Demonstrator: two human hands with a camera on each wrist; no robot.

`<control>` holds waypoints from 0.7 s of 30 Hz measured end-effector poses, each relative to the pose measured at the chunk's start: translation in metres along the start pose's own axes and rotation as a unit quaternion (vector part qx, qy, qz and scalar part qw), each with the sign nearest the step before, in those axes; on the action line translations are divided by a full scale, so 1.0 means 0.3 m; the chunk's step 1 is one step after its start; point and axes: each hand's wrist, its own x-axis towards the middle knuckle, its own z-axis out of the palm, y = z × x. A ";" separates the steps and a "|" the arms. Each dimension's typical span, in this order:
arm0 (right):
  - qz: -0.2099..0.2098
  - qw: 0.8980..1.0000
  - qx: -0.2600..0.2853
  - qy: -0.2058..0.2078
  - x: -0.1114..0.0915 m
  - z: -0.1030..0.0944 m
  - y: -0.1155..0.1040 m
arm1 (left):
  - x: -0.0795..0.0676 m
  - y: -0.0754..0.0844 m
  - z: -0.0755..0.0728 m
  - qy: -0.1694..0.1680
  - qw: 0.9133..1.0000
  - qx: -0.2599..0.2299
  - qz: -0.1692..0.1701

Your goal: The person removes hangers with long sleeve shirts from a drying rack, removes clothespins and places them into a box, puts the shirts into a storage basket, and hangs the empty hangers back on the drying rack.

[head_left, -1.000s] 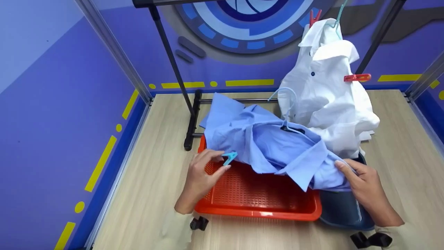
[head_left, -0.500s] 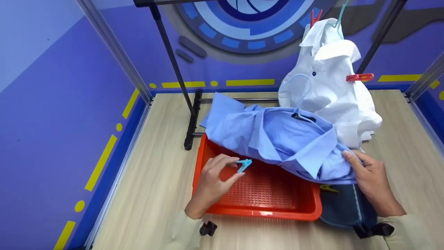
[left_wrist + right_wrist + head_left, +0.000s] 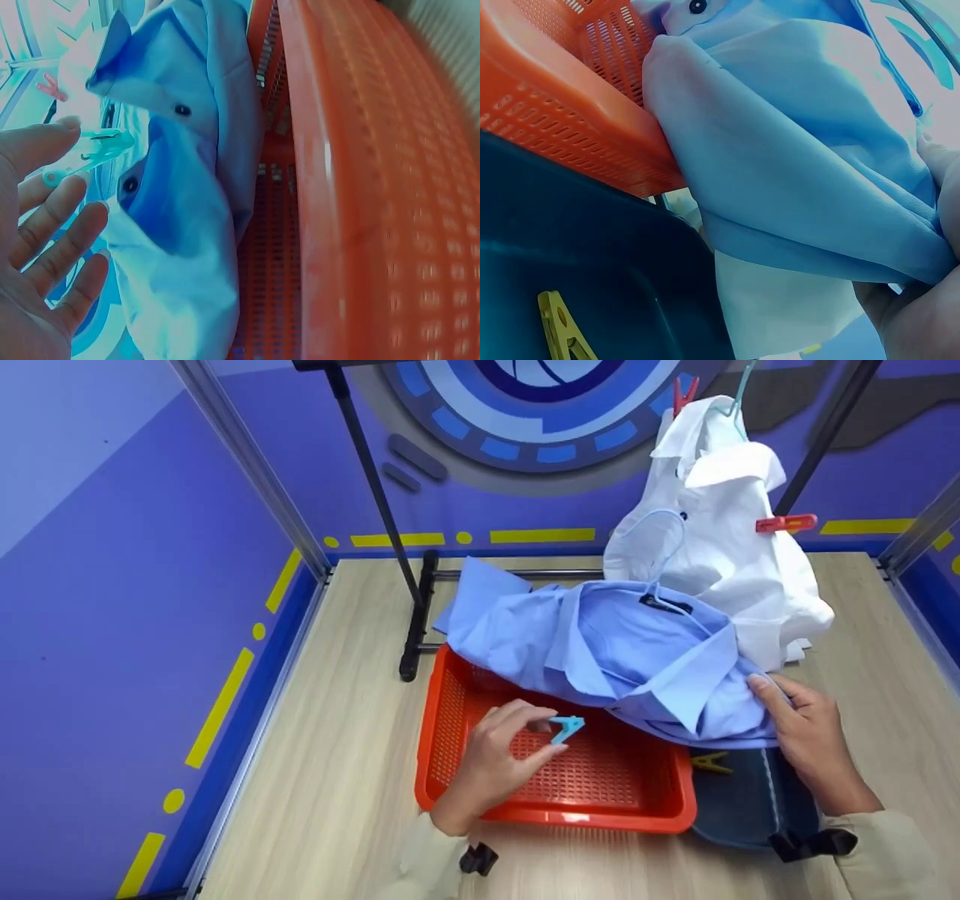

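Observation:
A light blue shirt (image 3: 502, 637) with a pale blue hanger (image 3: 664, 559) in its collar lies over the back of the red basket (image 3: 555, 816). My right hand (image 3: 814, 735) grips the shirt at its right shoulder, thumb on top. Over the basket, my left hand (image 3: 499, 761) pinches a turquoise clothespin (image 3: 568, 727) between thumb and fingertips, apart from the shirt. In the left wrist view the clothespin (image 3: 105, 146) appears in front of the buttoned collar, the other fingers spread. The right wrist view shows the fabric (image 3: 780, 165) bunched at the right hand.
A white shirt (image 3: 720, 540) hangs behind on a green hanger, with red clothespins (image 3: 786, 523) on it. A dark bin (image 3: 739, 802) with a yellow clothespin (image 3: 711, 763) stands right of the basket. Black rack legs (image 3: 375, 487) rise at the back left.
My left hand has moved right and slightly toward me with the turquoise clothespin. My right hand has drawn the blue shirt's collar end right and backward, uncovering the yellow clothespin.

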 end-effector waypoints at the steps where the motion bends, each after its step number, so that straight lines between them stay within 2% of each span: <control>1: 0.001 1.000 -0.001 -0.002 0.000 0.000 0.002 | 0.000 0.005 0.008 -0.004 1.000 -0.005 -0.003; 10: 0.006 1.000 0.005 -0.019 0.002 -0.007 0.006 | 0.002 0.043 0.094 -0.034 0.999 -0.037 -0.006; 21: 0.022 0.999 0.006 -0.027 0.009 -0.017 0.021 | -0.010 0.074 0.188 -0.026 0.997 -0.077 -0.016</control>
